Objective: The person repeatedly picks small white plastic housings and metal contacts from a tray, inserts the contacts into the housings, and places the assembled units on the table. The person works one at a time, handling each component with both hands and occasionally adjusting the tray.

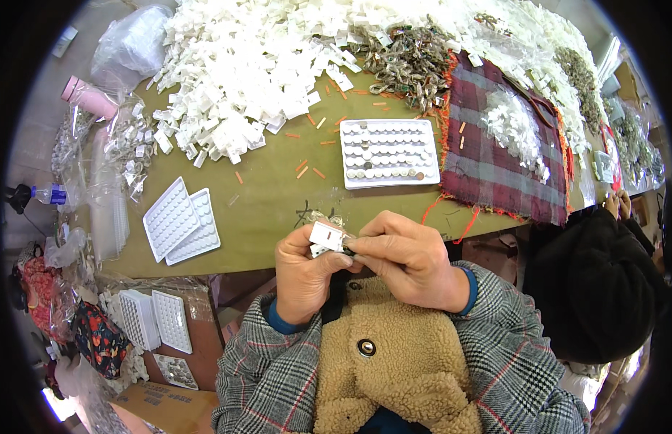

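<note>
Close to the table's near edge, my left hand [303,271] is closed on a small white plastic housing [327,236] with a short reddish strip across its face. A second white part peeks out beneath it. My right hand [412,260] meets it from the right, thumb and forefinger pinched at the housing's edge. Something small and dark shows between those fingertips, too little to name. Thin wires or clear bits stick up behind the housing. Beyond my hands lies a white tray [391,183] with rows of round cells, many holding small button-like discs, a few of them dark.
Two more white trays [169,220] overlap at left. A large heap of white plastic parts [227,79] covers the far table, beside a pile of wired parts [408,65]. Orange strips are scattered nearby. A plaid cloth [488,145] lies right. A person in black [596,282] sits at right.
</note>
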Motion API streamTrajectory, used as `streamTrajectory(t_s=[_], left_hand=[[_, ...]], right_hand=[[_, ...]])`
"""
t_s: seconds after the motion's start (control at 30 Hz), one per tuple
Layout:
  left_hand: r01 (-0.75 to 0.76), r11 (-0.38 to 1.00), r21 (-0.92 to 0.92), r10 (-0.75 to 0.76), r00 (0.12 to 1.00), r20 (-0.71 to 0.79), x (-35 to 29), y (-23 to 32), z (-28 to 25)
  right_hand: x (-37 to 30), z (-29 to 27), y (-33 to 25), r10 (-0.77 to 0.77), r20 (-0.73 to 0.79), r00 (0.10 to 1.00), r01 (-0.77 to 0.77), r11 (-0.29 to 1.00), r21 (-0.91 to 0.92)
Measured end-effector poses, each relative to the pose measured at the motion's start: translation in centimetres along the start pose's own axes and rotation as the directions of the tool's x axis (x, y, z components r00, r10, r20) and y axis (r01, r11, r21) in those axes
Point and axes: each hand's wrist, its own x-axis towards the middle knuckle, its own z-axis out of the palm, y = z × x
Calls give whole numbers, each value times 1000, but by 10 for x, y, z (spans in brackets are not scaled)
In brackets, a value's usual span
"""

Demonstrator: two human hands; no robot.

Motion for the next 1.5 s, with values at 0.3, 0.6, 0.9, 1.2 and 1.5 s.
streamTrajectory(t_s=[0.3, 0.6, 0.9, 1.2, 1.5], left_hand=[[-150, 921, 359, 154, 988, 18, -1, 9, -2], [-242, 954, 179, 226, 968, 109, 1, 4, 6], [-343, 898, 274, 319, 939, 130, -3, 2, 13], [-307, 944, 123, 289, 946, 143, -2, 1, 13], [-346, 901, 261, 302, 933, 195, 0, 0, 12]], right_hand=[[3, -3, 3, -123, 77, 989, 123, 992, 6], [-3, -4, -4, 174, -48, 984, -175, 984, -29], [-4, -2, -9, 101, -75, 992, -103, 994, -27], [-5, 1, -11, 265, -69, 962, -262, 963, 56], [-5, 3, -4, 27, -164, 986, -48, 991, -122]])
